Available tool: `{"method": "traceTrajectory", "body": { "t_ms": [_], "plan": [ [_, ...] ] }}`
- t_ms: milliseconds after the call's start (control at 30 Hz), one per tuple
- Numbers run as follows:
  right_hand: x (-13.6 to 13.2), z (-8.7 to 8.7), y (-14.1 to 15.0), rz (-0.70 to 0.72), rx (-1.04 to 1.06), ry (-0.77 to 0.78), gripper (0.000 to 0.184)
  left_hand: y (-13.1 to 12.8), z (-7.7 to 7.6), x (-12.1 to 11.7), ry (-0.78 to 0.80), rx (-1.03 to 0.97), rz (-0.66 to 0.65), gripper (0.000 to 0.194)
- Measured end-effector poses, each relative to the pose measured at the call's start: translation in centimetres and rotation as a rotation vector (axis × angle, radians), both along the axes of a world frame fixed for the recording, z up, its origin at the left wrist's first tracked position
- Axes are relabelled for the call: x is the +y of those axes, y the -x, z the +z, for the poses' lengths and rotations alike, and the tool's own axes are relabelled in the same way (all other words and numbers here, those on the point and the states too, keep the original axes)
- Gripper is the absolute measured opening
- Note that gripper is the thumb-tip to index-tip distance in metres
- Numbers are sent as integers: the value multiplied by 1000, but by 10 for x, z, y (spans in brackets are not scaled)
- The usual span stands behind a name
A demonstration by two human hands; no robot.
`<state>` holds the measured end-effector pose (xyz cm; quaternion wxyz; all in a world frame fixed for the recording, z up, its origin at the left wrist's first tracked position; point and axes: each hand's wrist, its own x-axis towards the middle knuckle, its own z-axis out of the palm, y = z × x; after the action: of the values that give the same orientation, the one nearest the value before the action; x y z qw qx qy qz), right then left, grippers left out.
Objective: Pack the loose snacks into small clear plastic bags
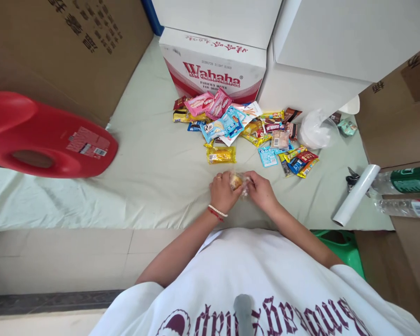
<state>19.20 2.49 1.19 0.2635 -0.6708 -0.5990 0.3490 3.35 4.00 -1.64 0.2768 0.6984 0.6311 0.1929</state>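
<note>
Just above the front part of the cloth-covered table, my left hand (224, 191) is closed round a small golden-brown snack in a clear plastic wrapper (236, 182). My right hand (262, 190) pinches the wrapper's loose clear end from the other side. A yellow packaged snack (221, 155) lies just beyond my left hand. Past it spreads a pile of wrapped snacks, among them pink packets (200, 103) and light blue packets (213, 130). A smaller heap of coloured packets (300, 161) lies to the right, near a light blue packet (268, 156).
A white-and-red Wahaha carton (215, 70) stands behind the pile. At left is a large red jug (49, 135). A clear plastic bag (318, 130), a white roll (357, 195) and plastic bottles (411, 181) are on the right. A green stool (343, 247) stands below.
</note>
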Motion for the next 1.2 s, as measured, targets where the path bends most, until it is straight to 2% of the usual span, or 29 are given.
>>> {"method": "traceTrajectory", "body": {
  "t_ms": [67,133,233,333,467,600,700,767,867,967,1100,1167,1200],
  "plan": [
    [7,-6,8,-18,188,30,23,3,3,-5,-125,-202,-24,55],
    [4,-11,11,-70,509,138,31,4,5,-12,-266,-346,-87,51],
    [-9,-12,5,-182,1009,330,49,0,3,-24,-436,-372,-201,30],
    [-21,-13,-2,-283,1227,417,56,-7,-1,-29,-524,-395,-221,18],
    [-23,-21,-7,-373,1268,407,53,-10,-6,-16,-410,-484,-66,27],
    [-16,-26,-4,-402,1208,346,37,0,-15,16,-350,-449,49,9],
    [-10,-23,2,-408,1132,305,36,9,-25,29,-368,-375,95,26],
    [-6,-19,7,-431,1120,279,37,9,-31,27,-418,-320,82,34],
    [-1,-8,14,-452,1135,248,39,0,-36,13,-580,-267,-83,34],
    [0,1,14,-487,1178,249,48,-7,-36,1,-682,-313,-248,46],
    [-8,1,5,-489,1137,299,44,-2,-32,-11,-621,-463,-526,74],
    [-15,-4,3,-469,1084,320,44,1,-29,-17,-547,-536,-652,78],
    [-19,-7,2,-462,1064,328,46,2,-28,-20,-496,-581,-659,76]
  ]
}}
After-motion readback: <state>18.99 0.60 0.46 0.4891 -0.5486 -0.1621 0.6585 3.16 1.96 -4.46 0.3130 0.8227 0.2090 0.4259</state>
